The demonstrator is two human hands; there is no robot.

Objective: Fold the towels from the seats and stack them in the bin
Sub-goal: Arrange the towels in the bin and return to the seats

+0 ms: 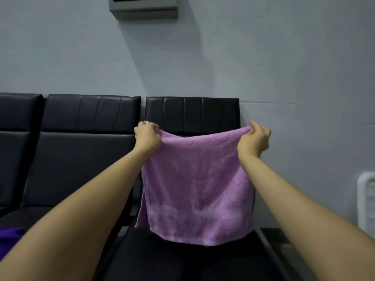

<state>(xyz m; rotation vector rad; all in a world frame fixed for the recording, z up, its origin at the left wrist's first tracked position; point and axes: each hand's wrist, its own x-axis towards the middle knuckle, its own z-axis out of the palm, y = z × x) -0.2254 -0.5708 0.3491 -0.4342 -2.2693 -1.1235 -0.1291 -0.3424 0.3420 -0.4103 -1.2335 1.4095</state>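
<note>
While both hands' fingers pinch its top corners, the lilac towel [197, 191] hangs doubled, fold edge level.

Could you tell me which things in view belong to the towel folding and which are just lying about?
Part of the job:
- lilac towel, held up by its top corners
- left hand and right hand, each pinching a corner
- black seats
- dark purple cloth, possibly another towel
- white slatted item, perhaps the bin

Just there:
- grey wall box
</note>
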